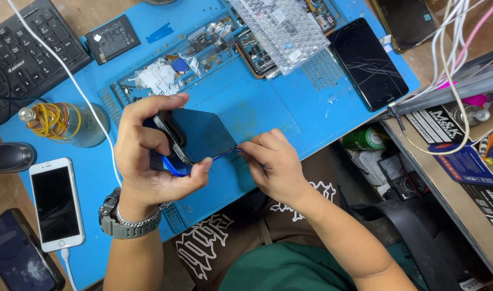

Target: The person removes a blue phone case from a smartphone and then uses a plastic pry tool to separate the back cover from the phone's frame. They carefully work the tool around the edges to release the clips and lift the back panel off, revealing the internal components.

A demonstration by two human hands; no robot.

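Your left hand (pixel 149 153), nearest the lens with a grey watch (pixel 117 218) and chain bracelet on its wrist, is closed around a dark phone (pixel 195 134), thumb under its lower edge and fingers curled over the top, holding it tilted above the blue work mat (pixel 268 108). Your right hand (pixel 273 161) pinches a thin blue tool (pixel 225 155) tight between its fingertips, with the tip touching the phone's right edge.

Behind the phone, the mat's shallow moulded compartments (pixel 171 64) hold small parts, screws and white scraps; what exactly each holds is too small to tell. A glass jar (pixel 68 124) lies on its side at the left, with yellow rubber bands looped round its neck. A white phone (pixel 56 203) lies face up near your left wrist, and a cracked black phone (pixel 369 62) lies at the mat's far right, beside a sheet of bubble wrap (pixel 281 29).
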